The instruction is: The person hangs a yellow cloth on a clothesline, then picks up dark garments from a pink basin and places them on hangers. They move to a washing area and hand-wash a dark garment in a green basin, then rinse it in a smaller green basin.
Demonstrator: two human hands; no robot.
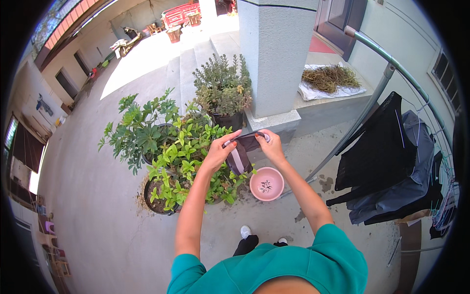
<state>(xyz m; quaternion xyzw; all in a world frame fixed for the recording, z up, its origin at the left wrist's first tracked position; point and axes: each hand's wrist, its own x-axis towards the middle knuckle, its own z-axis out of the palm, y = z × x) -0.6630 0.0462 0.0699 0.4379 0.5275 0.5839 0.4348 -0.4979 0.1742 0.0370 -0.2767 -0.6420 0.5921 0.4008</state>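
A dark cloth piece with a pale stripe (238,158) hangs stretched between both my hands, in front of my chest. My left hand (219,150) pinches its upper edge at the left end. At the other end my right hand (270,144) grips the same edge with thumb and fingers. What kind of garment or cloth it is, I cannot tell. Below the cloth a pink basin (267,183) with a dark leaf pattern stands on the concrete floor. Leafy potted plants (183,154) are close by my left hand.
To the right, black and grey clothes (378,147) hang from a curved metal drying rack (398,66). A square pillar (281,58) rises ahead beside a potted shrub (223,88). Dried plant stalks (329,78) lie on a white sack upon the ledge. A scooter (125,42) is parked far off.
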